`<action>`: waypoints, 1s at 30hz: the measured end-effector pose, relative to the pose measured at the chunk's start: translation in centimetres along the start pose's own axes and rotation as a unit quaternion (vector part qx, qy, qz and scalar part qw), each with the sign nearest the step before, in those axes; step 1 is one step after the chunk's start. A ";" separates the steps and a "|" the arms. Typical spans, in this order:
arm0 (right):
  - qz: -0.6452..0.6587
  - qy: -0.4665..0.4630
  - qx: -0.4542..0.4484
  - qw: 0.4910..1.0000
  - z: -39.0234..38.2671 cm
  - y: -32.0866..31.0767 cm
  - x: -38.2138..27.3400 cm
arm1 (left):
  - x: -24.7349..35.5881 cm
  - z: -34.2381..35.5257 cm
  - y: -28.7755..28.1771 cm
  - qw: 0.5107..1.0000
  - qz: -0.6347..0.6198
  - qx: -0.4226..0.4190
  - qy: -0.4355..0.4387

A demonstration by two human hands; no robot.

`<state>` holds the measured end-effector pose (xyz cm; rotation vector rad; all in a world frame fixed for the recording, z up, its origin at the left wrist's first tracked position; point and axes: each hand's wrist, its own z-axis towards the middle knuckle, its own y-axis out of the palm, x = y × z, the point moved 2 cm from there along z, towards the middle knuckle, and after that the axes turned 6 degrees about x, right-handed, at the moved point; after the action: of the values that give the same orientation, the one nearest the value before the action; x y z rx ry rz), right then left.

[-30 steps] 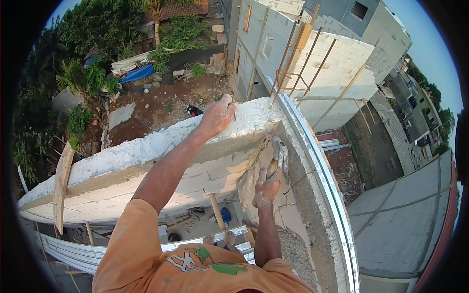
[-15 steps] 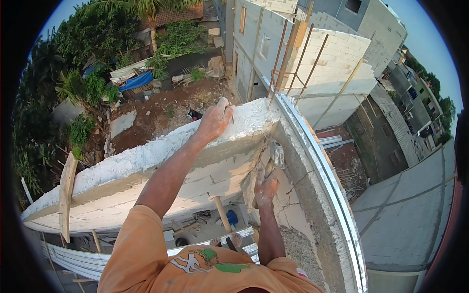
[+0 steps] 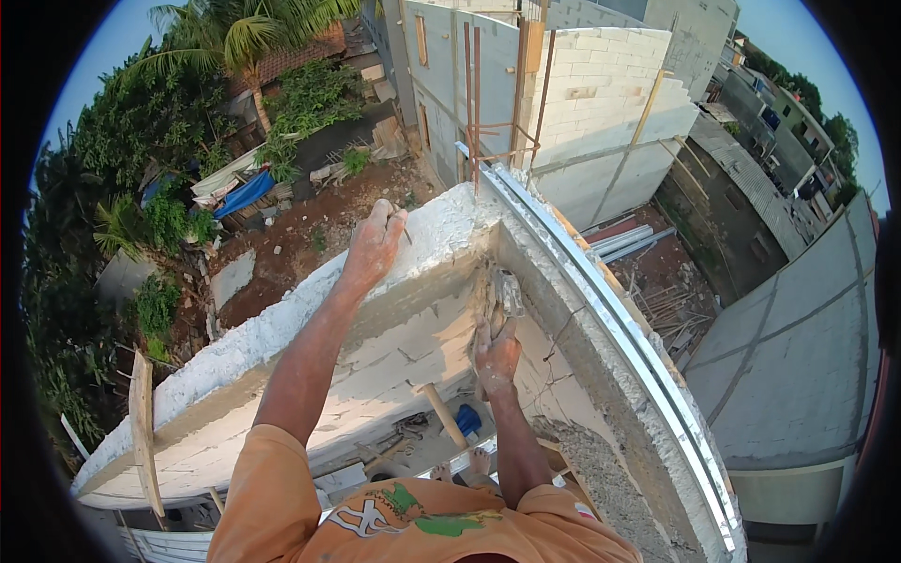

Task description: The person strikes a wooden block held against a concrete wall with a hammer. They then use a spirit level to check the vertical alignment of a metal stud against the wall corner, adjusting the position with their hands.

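Stands outdoors at height, above a yard of reddish soil and facing a pale block building, at a corner where a rough, white-topped wall meets a second wall edged with a bright metal strip. Rests the left hand, fingers curled, on the white top, contents not determinable. Grips in the closed right hand, inside the corner, a trowel-like tool: metallic and shiny at the visible end, smeared grey, otherwise mostly hidden.

A grey tool is in the wall corner.
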<state>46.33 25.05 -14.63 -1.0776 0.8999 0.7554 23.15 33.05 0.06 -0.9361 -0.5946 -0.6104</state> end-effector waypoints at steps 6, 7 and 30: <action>-0.096 -0.256 0.116 0.955 0.2 -4.6 -4.4 | -0.3 -0.4 0.2 1.000 -0.016 -0.001 0.005; -0.047 -0.226 0.106 0.967 0.3 -4.0 -4.1 | 0.0 -0.1 0.3 1.000 -0.021 0.006 0.003; -0.052 0.023 0.019 0.998 -0.8 2.6 3.1 | 0.4 0.6 -0.1 1.000 -0.028 0.006 0.002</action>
<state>45.30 25.34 -18.58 -1.1034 0.8863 0.6263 23.26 33.48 0.69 -0.9090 -0.6227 -0.6574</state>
